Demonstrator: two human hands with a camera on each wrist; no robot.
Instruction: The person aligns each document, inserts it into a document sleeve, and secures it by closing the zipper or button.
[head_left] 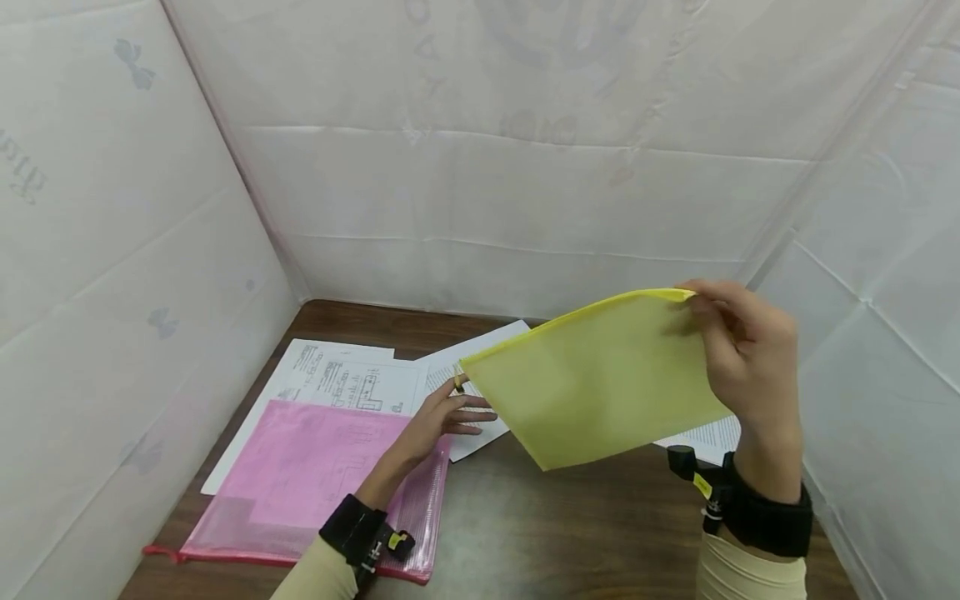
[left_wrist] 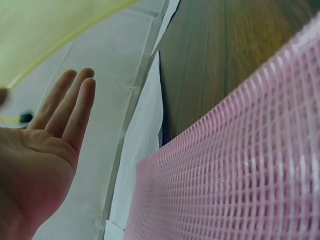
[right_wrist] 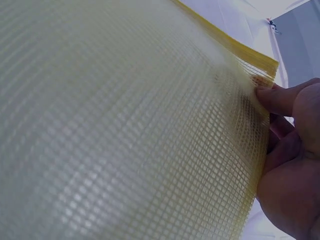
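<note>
Holding up a yellow mesh zipper pouch (head_left: 600, 379) of flat rectangular plastic, our right hand (head_left: 738, 350) pinches its upper right corner, thumb on the side facing us and the other fingers curled behind; the right wrist view shows the thumb (right_wrist: 275, 97) pressed onto the mesh just below the yellow zipper edge. The pouch hangs in the air above the dark brown wooden table (head_left: 555, 533), tilted so that its zipper edge slopes down toward the left and its lower corner points at the tabletop without touching it. Our right forearm rises almost upright from the bottom of the head view, with a black wrist strap (head_left: 772, 517) around it. Our left hand (head_left: 442, 417) reaches forward, low over the table, with its fingers straight and close together; the fingertips come to the pouch's lower left corner, beside the small zipper pull (head_left: 457, 383), though we cannot tell whether they touch it. In the left wrist view the palm is spread flat and holds nothing. Beneath the left forearm lies a pink mesh zipper pouch (head_left: 315, 483), flat on the table, partly covering white printed paper sheets (head_left: 345, 379) that spread toward the back. White cloth walls (head_left: 480, 167) enclose the table on three sides.
</note>
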